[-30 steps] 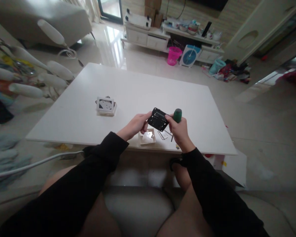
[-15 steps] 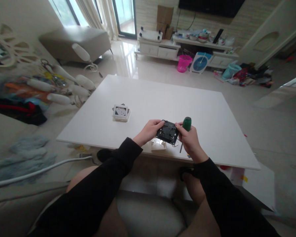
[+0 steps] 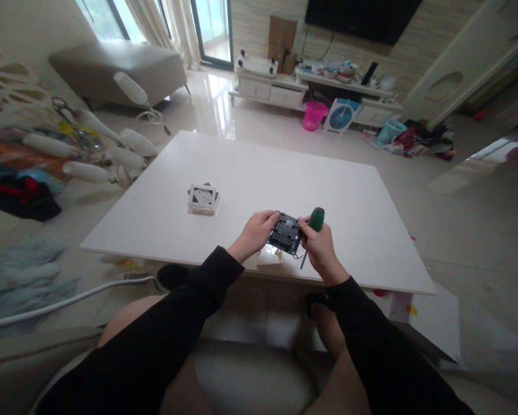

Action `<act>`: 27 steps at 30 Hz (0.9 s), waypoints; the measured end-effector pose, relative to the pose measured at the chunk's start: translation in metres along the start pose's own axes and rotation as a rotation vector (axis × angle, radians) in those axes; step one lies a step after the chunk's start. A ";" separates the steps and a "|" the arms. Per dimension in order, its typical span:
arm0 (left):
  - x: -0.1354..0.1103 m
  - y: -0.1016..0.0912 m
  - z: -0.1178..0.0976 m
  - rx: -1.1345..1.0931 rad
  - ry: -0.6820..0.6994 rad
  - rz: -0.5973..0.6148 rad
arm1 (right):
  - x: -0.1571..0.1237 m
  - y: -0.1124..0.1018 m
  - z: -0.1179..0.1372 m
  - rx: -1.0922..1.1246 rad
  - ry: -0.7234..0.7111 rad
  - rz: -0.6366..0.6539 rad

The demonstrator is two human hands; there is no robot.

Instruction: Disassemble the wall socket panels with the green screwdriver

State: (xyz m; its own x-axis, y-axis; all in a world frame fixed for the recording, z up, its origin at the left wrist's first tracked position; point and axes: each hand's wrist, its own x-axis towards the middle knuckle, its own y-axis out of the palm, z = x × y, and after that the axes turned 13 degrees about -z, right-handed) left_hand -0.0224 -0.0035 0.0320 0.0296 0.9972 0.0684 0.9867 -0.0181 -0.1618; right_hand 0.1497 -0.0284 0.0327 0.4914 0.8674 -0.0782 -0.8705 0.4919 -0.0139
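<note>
My left hand (image 3: 255, 231) grips the left edge of a square black socket plate (image 3: 285, 231), with its moulded back turned up towards me. My right hand (image 3: 322, 245) pinches the right edge of the same plate. A screwdriver (image 3: 316, 219) is also tucked in the right hand, its green handle up and its metal shaft pointing down. Beneath the plate, a white box-like piece (image 3: 270, 256) sits at the table's near edge, partly covered. Small parts beside it are too hidden to name.
On the white table (image 3: 259, 173), a stack of white and black wall socket parts (image 3: 203, 199) lies to the left. A lamp with several white shades (image 3: 131, 89) stands off the table's left edge. Across the floor are a pink basket (image 3: 314, 116) and a blue fan (image 3: 342, 115).
The whole view has shifted slightly, so the table and hands appear further left. Both hands keep their hold on the black plate, and the screwdriver stays in the right hand.
</note>
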 end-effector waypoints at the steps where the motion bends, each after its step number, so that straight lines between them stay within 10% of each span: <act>1: 0.000 0.000 0.000 0.012 0.002 -0.008 | -0.001 0.001 0.001 0.016 0.016 -0.003; 9: -0.004 0.001 -0.006 0.239 0.114 -0.111 | -0.012 0.016 -0.002 0.204 0.211 -0.105; 27: -0.006 -0.004 -0.011 0.204 0.168 -0.106 | -0.014 0.018 -0.004 0.249 0.124 -0.068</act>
State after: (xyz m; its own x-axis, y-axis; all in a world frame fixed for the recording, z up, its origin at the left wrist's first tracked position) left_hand -0.0243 -0.0105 0.0429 -0.0290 0.9665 0.2552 0.9335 0.1175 -0.3387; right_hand 0.1273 -0.0323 0.0295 0.5280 0.8236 -0.2071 -0.7949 0.5651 0.2208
